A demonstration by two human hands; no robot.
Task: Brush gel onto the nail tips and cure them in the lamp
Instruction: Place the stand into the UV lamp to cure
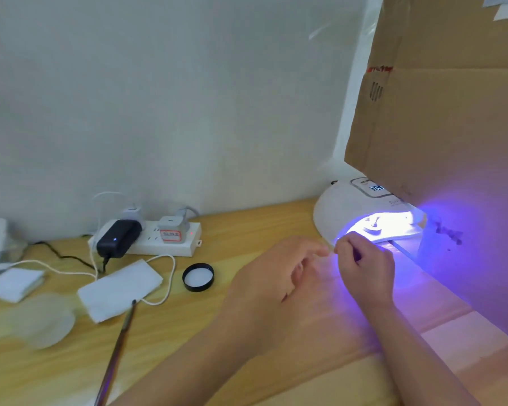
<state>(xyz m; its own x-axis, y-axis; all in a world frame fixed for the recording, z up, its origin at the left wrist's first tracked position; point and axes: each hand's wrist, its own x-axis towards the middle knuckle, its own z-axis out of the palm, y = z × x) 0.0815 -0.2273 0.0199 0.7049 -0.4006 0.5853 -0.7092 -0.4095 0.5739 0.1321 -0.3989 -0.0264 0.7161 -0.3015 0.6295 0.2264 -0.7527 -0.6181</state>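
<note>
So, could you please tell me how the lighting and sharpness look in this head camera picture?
Head view: the lamp opening glares blown-out white, hiding what lies inside, and casts violet over the cardboard box, the right hand and nearby table; the left side stays in even daylight; the round translucent thing at lower left is smeared with blur; the wide lens bends the table edge.

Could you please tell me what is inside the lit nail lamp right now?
Inside the lamp, violet-white glare shows one or two small upright pieces on a pale tray. Glare hides what they are. A cardboard box covers the lamp's right side.
</note>
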